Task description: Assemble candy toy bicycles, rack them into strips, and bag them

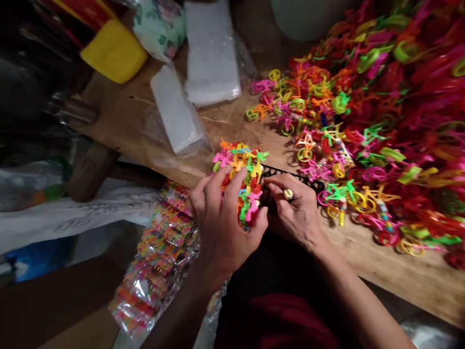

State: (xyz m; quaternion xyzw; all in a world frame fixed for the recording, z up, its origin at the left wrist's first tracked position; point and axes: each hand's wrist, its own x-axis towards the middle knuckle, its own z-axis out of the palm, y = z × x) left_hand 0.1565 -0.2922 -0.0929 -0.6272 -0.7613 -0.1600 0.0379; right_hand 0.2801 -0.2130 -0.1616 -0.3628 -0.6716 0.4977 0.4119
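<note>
A tight bunch of small coloured plastic toys (250, 160) sits at the table's front edge. My left hand (227, 223) is curled over it, fingers across the top and thumb at the near right side. Just right of the bunch, my right hand (296, 206) wears a gold-coloured ring and has its thumb and forefinger drawn together. Whatever lies between those fingertips is hidden. Behind the right hand runs a black lattice strip (279, 170), partly covered by the hand and the bunch.
Loose toy bicycles (341, 194) form a large heap on the right of the wooden table (403, 276). Stacks of clear bags (178, 114) lie at the back left, near a yellow plastic piece (114, 51). Filled packs (156, 257) hang below the edge at left.
</note>
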